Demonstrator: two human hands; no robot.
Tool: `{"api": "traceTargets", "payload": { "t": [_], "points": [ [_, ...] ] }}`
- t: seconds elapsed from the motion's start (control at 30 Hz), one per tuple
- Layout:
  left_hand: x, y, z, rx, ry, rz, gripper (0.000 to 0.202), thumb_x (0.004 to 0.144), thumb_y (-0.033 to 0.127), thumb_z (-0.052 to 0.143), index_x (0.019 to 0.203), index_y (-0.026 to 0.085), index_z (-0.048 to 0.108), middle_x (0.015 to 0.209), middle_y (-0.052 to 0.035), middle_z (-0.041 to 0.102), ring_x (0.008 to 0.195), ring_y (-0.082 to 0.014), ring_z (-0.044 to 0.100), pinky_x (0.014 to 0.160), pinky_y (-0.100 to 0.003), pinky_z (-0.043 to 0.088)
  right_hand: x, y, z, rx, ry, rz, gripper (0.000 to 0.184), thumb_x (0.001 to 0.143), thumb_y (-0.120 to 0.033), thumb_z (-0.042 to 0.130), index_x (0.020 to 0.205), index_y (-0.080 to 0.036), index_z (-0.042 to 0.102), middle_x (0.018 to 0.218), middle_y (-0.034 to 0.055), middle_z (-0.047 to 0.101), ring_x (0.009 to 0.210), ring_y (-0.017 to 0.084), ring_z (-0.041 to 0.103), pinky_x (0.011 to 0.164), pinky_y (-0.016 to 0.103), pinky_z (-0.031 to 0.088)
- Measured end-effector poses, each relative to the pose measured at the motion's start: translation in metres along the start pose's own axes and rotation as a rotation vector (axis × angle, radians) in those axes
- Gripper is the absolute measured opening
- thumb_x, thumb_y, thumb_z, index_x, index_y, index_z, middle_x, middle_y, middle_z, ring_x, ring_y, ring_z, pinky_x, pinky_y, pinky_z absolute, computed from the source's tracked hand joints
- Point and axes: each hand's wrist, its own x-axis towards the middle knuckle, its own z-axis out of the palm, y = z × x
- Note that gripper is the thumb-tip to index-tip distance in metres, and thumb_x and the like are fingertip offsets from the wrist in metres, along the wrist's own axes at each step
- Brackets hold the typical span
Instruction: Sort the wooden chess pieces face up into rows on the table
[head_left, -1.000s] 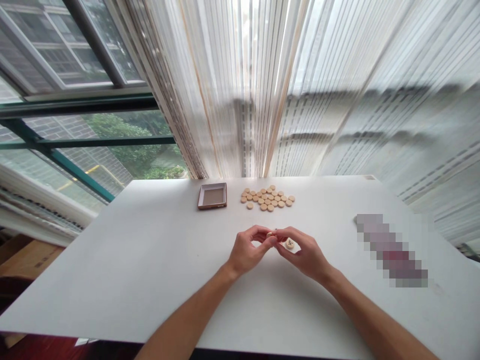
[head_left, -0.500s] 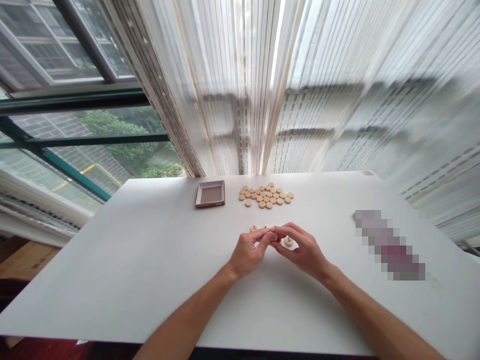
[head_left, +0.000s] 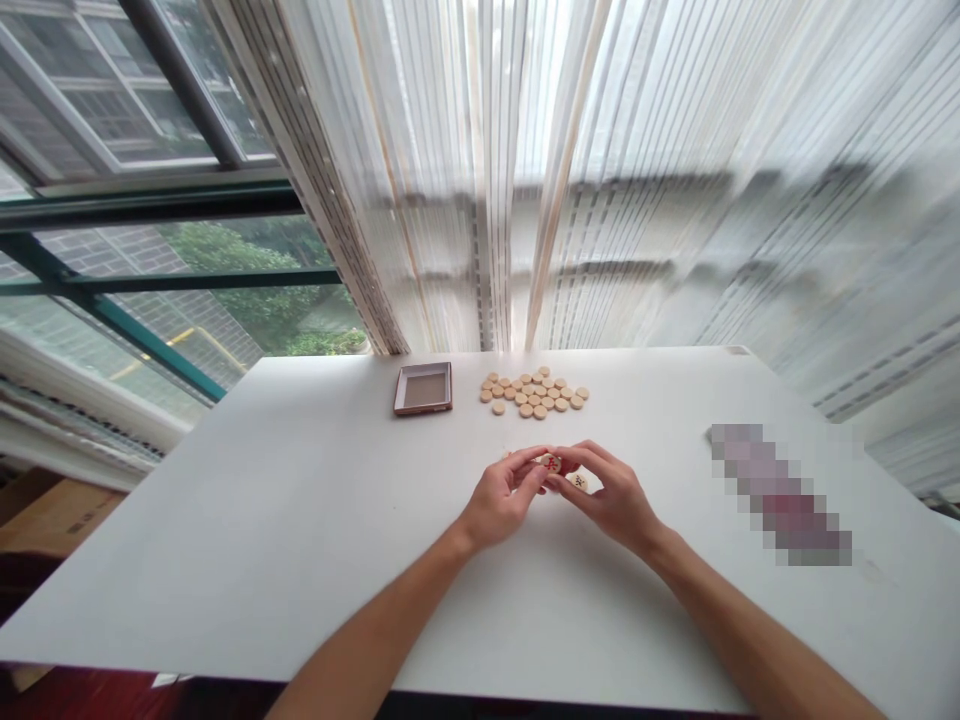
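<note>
Between my two hands is a round xiangqi piece (head_left: 551,463) with a red character on its face. My left hand (head_left: 498,503) grips it from the left with thumb and fingers. From the right, the thumb and fingers of my right hand (head_left: 616,498) close on the same piece. Just under the right fingers, a piece with a black character (head_left: 578,482) lies face up on the white table (head_left: 300,520). Other pieces behind my fingers are mostly hidden.
Beyond my hands lies a loose spread of blank-faced wooden discs (head_left: 534,393). To their left stands an open shallow box (head_left: 424,390). A blurred-out object (head_left: 780,495) lies on the table at the right. A striped curtain (head_left: 480,200) hangs along the far edge.
The held piece has turned, so its red character now faces me. My fingers have shifted around it, and the pieces behind them are now more hidden.
</note>
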Motion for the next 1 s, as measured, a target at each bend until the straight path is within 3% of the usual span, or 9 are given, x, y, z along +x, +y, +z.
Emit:
{"api": "traceTargets", "payload": {
  "t": [0.1,0.27,0.53,1.0],
  "points": [
    [0.0001,-0.0001,-0.0002,0.017,0.016,0.031,0.043,0.094,0.034,0.061,0.132,0.016,0.055,0.107,-0.0129,0.074,0.096,-0.0222,0.071,0.089,-0.038,0.056,0.0006,0.0006,-0.0009,-0.01,0.017,0.008,0.029,0.089,-0.022,0.069,0.117,-0.026,0.065,0.088,0.0036,0.064,0.076,0.016,0.065,0.068,0.029,0.058],
    [0.0009,0.0025,-0.0002,0.067,0.038,0.067,0.033,0.093,0.033,0.062,0.121,0.016,0.059,0.107,-0.0128,0.074,0.094,-0.0222,0.072,0.088,-0.038,0.056,0.0008,-0.0002,-0.0017,-0.007,0.012,0.007,0.028,0.091,-0.023,0.066,0.119,-0.026,0.065,0.09,0.0045,0.066,0.078,0.017,0.066,0.068,0.03,0.058],
    [0.0003,0.0036,-0.0012,0.199,0.099,0.122,0.029,0.092,0.032,0.064,0.116,0.017,0.059,0.104,-0.0104,0.074,0.093,-0.021,0.073,0.088,-0.037,0.058,-0.001,-0.0059,-0.0022,0.079,-0.093,0.093,0.034,0.096,-0.022,0.057,0.13,-0.028,0.06,0.103,0.0065,0.068,0.083,0.018,0.068,0.077,0.034,0.059],
    [-0.0017,-0.0002,-0.0013,0.462,0.072,0.32,0.023,0.09,0.024,0.064,0.112,0.019,0.066,0.104,-0.0067,0.073,0.086,-0.0161,0.069,0.083,-0.032,0.058,0.0009,-0.0074,0.0017,0.067,0.003,0.21,0.013,0.092,-0.032,0.065,0.097,-0.021,0.07,0.081,0.0036,0.07,0.067,0.016,0.063,0.06,0.028,0.052]
  ]
}}
